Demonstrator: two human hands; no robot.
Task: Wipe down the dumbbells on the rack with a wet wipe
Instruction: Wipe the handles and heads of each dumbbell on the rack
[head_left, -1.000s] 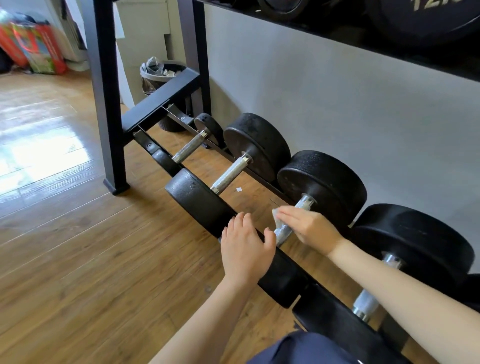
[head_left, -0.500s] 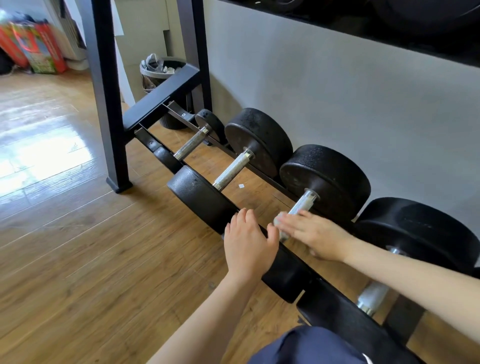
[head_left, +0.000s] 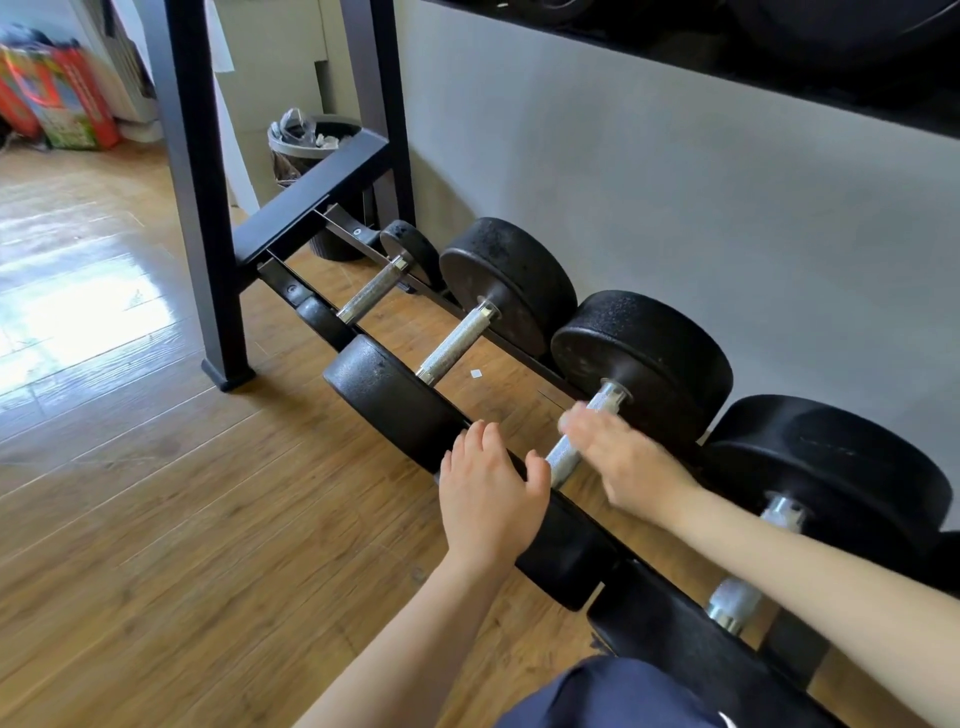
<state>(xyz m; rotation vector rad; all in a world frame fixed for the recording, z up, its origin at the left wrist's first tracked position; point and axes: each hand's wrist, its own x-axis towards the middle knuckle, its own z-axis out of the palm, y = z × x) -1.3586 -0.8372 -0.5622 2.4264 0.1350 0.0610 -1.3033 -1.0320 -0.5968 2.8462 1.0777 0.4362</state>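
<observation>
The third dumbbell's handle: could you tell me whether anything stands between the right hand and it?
Nothing visible does. The right hand lies over the handle, motion-blurred; the wipe cannot be made out. The left hand rests on the near weight, beside the handle.

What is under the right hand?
The right hand lies over a dumbbell's metal handle, which shows on both sides. Any wipe beneath it is covered and blurred.
</observation>
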